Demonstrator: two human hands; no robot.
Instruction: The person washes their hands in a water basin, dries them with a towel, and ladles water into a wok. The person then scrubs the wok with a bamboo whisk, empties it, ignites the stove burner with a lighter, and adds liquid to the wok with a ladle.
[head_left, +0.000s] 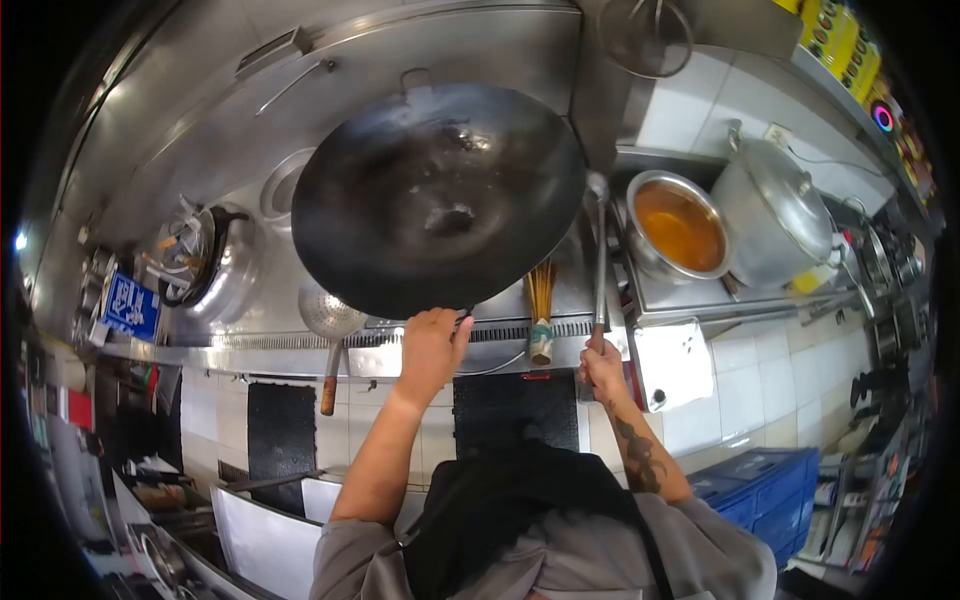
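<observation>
A large dark wok [380, 220] is over the stove, tilted toward me, with a little shiny wetness on its inner surface. My left hand [430, 350] is closed on the wok's near rim, where a small dark handle shows beside the thumb. My right hand [602, 365] is wrapped round the wooden end of a long-handled metal ladle [600, 260]. The ladle points away from me, just right of the wok, and its head shows only edge-on. Between the wok and the ladle lies a bamboo wok brush [541, 310]. Left of my left hand rests a perforated skimmer [333, 312].
A steel pot of orange-brown liquid [680, 228] stands at the right, beside a tall lidded stockpot [775, 205]. A white tray [674, 366] sits near the front edge. At the left are a rounded metal pot [232, 270] and a blue box [130, 306].
</observation>
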